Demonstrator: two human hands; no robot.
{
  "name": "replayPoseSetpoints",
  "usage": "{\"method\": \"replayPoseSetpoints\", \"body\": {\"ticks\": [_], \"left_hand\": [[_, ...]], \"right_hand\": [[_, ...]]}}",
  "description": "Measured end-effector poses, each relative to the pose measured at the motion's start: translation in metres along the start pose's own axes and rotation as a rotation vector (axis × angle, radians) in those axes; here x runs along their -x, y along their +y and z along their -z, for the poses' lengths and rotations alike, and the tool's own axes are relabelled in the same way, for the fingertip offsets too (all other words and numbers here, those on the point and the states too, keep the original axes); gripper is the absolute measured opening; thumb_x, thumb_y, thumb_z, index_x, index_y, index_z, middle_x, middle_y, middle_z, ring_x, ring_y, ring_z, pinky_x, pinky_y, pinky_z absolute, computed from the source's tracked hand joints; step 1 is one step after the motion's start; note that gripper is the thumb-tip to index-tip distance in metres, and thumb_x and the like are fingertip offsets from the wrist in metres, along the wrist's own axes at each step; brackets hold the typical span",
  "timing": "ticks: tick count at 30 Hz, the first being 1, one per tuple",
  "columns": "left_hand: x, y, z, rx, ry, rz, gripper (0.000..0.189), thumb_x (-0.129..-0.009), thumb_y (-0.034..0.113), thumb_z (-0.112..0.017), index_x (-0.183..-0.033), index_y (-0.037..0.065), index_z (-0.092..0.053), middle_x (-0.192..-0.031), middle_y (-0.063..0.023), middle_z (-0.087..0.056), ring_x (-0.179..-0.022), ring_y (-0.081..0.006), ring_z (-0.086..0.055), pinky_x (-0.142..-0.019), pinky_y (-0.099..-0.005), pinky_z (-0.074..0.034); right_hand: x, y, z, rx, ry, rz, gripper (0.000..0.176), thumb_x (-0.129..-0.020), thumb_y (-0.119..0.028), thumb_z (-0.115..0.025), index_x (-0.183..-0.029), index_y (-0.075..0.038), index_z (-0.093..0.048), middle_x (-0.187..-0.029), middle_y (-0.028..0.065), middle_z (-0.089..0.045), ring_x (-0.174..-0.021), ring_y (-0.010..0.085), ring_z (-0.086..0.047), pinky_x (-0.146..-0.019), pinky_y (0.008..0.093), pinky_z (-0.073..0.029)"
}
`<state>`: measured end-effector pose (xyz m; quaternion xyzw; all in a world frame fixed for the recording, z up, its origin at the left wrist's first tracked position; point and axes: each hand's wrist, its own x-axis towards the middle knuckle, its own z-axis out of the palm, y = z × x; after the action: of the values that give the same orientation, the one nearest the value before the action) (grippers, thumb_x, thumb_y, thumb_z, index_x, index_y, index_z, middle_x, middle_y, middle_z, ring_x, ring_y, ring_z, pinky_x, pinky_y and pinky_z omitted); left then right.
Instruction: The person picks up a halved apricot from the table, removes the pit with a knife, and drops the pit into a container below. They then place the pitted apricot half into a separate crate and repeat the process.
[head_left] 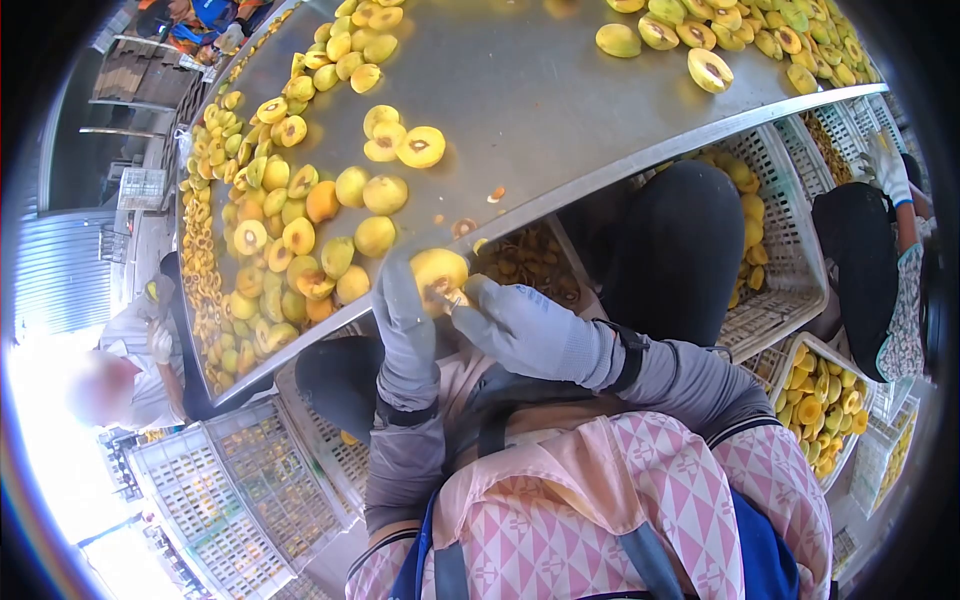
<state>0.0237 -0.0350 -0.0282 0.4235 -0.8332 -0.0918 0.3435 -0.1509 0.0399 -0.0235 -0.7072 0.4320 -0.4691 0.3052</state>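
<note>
My left hand (403, 305), in a grey-white glove, is closed around a yellow peach half (440, 268) just over the table's near edge. Its cut face is turned toward me, with a brown pit hollow. My right hand (535, 330), gloved alike, pinches a small thin tool (452, 300) whose tip is at the hollow; the fingers hide most of it. Close by on the metal table (520, 130) lie loose peach halves (375, 237) and a small brown pit piece (464, 228).
More peach halves (270, 240) are heaped along the table's left side, with another pile (750, 25) at the far right. Below the edge stand a crate of pits (530, 262) and a white crate (790, 290) of peaches. Co-workers sit left (140, 350) and right (880, 240).
</note>
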Motion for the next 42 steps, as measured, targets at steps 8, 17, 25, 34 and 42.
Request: {"method": "replayPoseSetpoints", "body": {"ticks": [8, 17, 25, 34, 42], "left_hand": [[-0.015, 0.045, 0.007, 0.795, 0.113, 0.608, 0.033, -0.098, 0.025, -0.05, -0.102, -0.004, -0.066, -0.083, -0.0045, -0.066, -0.076, -0.0125, -0.061, -0.068, -0.0253, -0.05], [-0.001, 0.015, -0.009, 0.431, 0.163, 0.266, 0.014, -0.09, 0.01, -0.061, -0.097, -0.002, -0.065, -0.085, -0.0089, -0.068, -0.075, -0.0164, -0.063, -0.063, -0.0309, -0.051], [0.0, 0.022, -0.01, 0.492, 0.097, 0.26, 0.024, -0.087, 0.014, -0.069, -0.103, -0.003, -0.063, -0.092, -0.0145, -0.067, -0.079, -0.0221, -0.066, -0.069, -0.0346, -0.053], [0.02, 0.005, 0.098, -0.245, 0.054, 0.061, 0.026, -0.079, 0.002, -0.059, -0.105, 0.002, -0.064, -0.087, -0.0115, -0.068, -0.08, -0.028, -0.065, -0.073, -0.0361, -0.051], [0.062, -0.081, 0.213, -0.642, -0.151, 0.369, 0.024, -0.09, 0.015, -0.059, -0.105, 0.001, -0.07, -0.112, -0.0145, -0.068, -0.099, -0.029, -0.065, -0.086, -0.0392, -0.051]], "right_hand": [[-0.003, -0.007, 0.001, -0.258, -0.069, -0.2, 0.026, -0.1, -0.02, -0.048, -0.111, 0.001, -0.06, -0.088, 0.0139, -0.061, -0.079, 0.031, -0.062, -0.068, 0.038, -0.05], [-0.004, -0.006, 0.01, -0.216, -0.052, -0.343, 0.025, -0.098, -0.025, -0.052, -0.097, -0.002, -0.059, -0.076, 0.0197, -0.064, -0.068, 0.0318, -0.065, -0.059, 0.0398, -0.05], [-0.001, -0.007, 0.009, -0.115, 0.011, -0.258, 0.028, -0.096, -0.033, -0.056, -0.092, -0.005, -0.061, -0.072, 0.0164, -0.064, -0.064, 0.0343, -0.064, -0.058, 0.044, -0.049], [0.011, -0.004, 0.009, 0.135, -0.102, -0.188, 0.026, -0.093, -0.034, -0.06, -0.092, -0.008, -0.064, -0.064, 0.0134, -0.061, -0.057, 0.0323, -0.061, -0.058, 0.0435, -0.05], [0.018, 0.007, -0.01, 0.381, -0.158, -0.003, 0.018, -0.089, -0.024, -0.061, -0.091, -0.006, -0.056, -0.074, 0.0112, -0.063, -0.066, 0.0293, -0.064, -0.059, 0.0412, -0.051]]}}
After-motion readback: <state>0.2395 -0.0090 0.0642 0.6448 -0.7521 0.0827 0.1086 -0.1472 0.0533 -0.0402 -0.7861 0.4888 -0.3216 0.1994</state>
